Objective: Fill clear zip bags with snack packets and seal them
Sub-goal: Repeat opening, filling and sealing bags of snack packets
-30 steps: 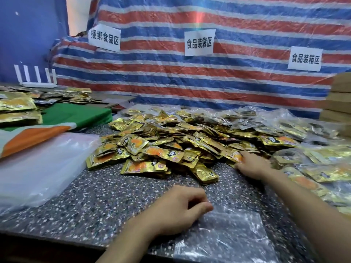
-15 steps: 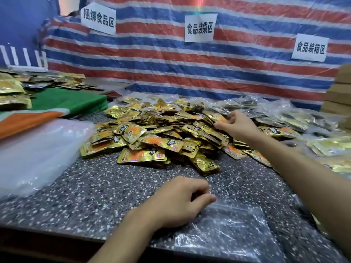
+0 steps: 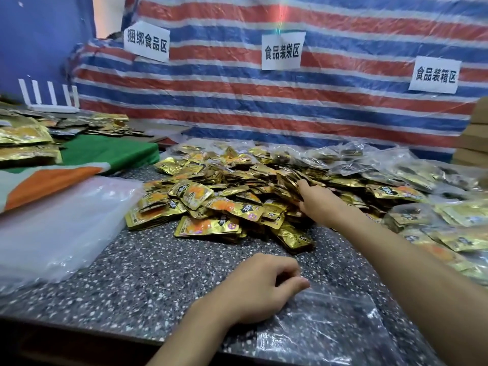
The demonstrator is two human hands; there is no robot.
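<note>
- Reaching into the heap of gold snack packets (image 3: 224, 207) at 12 o'clock on the speckled stone counter (image 3: 148, 276): right hand (image 3: 315, 204), fingers curled round a small fanned bunch of packets on the heap's 3 o'clock side.
- Resting at 6 o'clock near the counter's front edge: left hand (image 3: 260, 289), knuckles up, fingers curled under, thumb tip on the top edge of the clear zip bag (image 3: 332, 328), apparently pinching that edge; undersides of the fingers hidden.
- Lying flat at 5 o'clock, apart from the heap: that same zip bag, its top left corner under the left hand.
- Piled at 3 o'clock, touching the heap: filled clear bags (image 3: 449, 220) with gold packets showing through the plastic.
- Stacked at 9 o'clock: unfilled plastic bags (image 3: 52, 228), partly covering an orange-and-white cloth (image 3: 47, 180).
- Spread at 10 o'clock: green cloth (image 3: 111, 154), with more gold packets just beyond it.
- Hanging across 12 o'clock behind everything: red, white and blue striped tarp (image 3: 264, 114) bearing three paper signs (image 3: 282, 51) in Chinese characters.
- Stacked at 2 o'clock by the frame edge: brown cardboard boxes (image 3: 475, 143).
</note>
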